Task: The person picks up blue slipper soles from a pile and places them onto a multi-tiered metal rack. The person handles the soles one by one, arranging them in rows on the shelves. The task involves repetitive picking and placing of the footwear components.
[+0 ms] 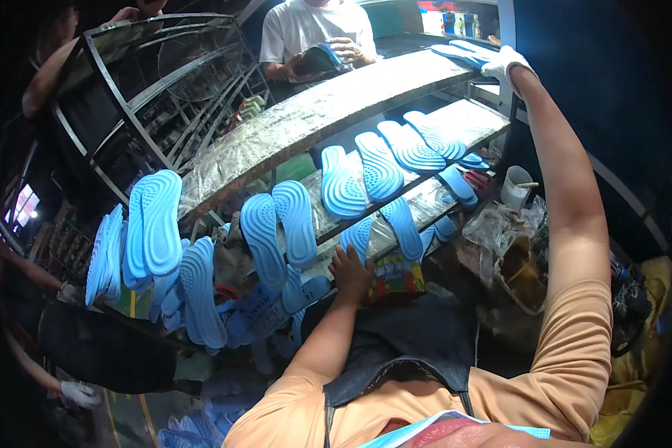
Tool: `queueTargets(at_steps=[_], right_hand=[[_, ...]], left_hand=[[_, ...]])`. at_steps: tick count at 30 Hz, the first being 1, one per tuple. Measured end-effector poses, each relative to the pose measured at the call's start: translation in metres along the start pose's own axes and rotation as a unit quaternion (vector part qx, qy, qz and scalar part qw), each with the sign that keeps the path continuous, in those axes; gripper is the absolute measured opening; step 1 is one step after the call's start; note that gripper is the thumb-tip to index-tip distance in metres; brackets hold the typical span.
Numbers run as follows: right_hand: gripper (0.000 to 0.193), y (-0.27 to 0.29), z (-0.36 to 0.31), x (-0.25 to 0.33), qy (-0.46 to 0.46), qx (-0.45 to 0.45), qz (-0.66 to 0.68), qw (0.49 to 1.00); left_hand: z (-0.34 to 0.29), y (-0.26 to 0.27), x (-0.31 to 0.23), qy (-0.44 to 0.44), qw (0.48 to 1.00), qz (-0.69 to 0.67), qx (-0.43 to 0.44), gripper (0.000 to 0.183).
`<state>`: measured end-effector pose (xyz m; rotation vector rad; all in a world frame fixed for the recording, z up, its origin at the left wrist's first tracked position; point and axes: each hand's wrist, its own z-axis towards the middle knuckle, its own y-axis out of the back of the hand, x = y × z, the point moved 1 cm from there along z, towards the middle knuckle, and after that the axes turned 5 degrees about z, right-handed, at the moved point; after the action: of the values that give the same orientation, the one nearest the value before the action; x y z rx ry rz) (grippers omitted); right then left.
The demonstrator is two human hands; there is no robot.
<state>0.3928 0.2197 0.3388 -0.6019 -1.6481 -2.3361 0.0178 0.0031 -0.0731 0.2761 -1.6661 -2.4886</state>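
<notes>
My left hand (351, 273) is bare, with its fingers apart, at the front edge of the lower shelf. Just beyond its fingertips is a blue shoe insole (356, 237) with a ridged, dotted surface. My right hand (509, 64) wears a white glove and reaches out to the far right end of the top shelf (336, 95). Its fingers close on the near end of a blue insole (461, 55), one of a pair lying there. More blue insoles lie in a row on the middle shelf, such as one insole (343, 181) and another (379, 166).
At the left, insoles (155, 222) stand bunched past the shelf's end. A co-worker (317, 37) across the shelves holds a dark and blue piece. A white cup (515, 187) and plastic bags (500, 228) sit at the right. Behind the shelves stands a metal rack (119, 97).
</notes>
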Motion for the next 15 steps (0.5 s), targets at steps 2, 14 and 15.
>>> queueTargets(at_steps=[2,14,15], right_hand=[[0.063,0.000,0.006,0.004,-0.016,0.007,0.000,1.000],[0.068,-0.010,0.025,-0.021,0.066,-0.093,-0.020,0.993],[0.069,-0.004,0.025,-0.022,0.055,-0.090,-0.014,0.994]], left_hand=[[0.000,-0.003,0.001,0.000,1.000,0.006,-0.014,0.075],[0.003,-0.005,0.008,0.013,0.999,-0.036,0.024,0.075],[0.006,-0.005,0.003,0.012,0.999,-0.041,0.024,0.075]])
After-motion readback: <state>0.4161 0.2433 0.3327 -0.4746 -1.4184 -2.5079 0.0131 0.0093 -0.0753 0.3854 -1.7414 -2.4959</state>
